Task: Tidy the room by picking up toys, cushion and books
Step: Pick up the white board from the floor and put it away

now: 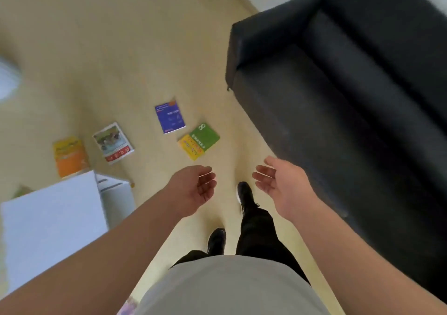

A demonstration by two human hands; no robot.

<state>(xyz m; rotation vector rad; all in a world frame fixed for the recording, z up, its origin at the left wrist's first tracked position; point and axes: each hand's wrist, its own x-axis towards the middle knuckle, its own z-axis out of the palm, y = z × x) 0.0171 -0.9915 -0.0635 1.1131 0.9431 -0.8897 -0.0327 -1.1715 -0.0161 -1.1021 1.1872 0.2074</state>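
Observation:
Several books lie flat on the beige floor ahead of me: a green and yellow book (198, 140), a blue book (169, 117), a white book with a picture cover (113, 142) and an orange and yellow book (69, 156). My left hand (196, 189) is held out in front of me with loosely curled fingers and holds nothing. My right hand (278, 184) is also held out, palm turned inward, fingers relaxed and empty. Both hands hover well above the floor, just nearer to me than the green and yellow book.
A dark sofa (338, 102) fills the right side. A white table (53, 223) stands at the lower left, partly covering the orange book. My black shoes (245, 196) stand on the floor (135, 48) between sofa and table. A pale blurred object (7, 80) sits at far left.

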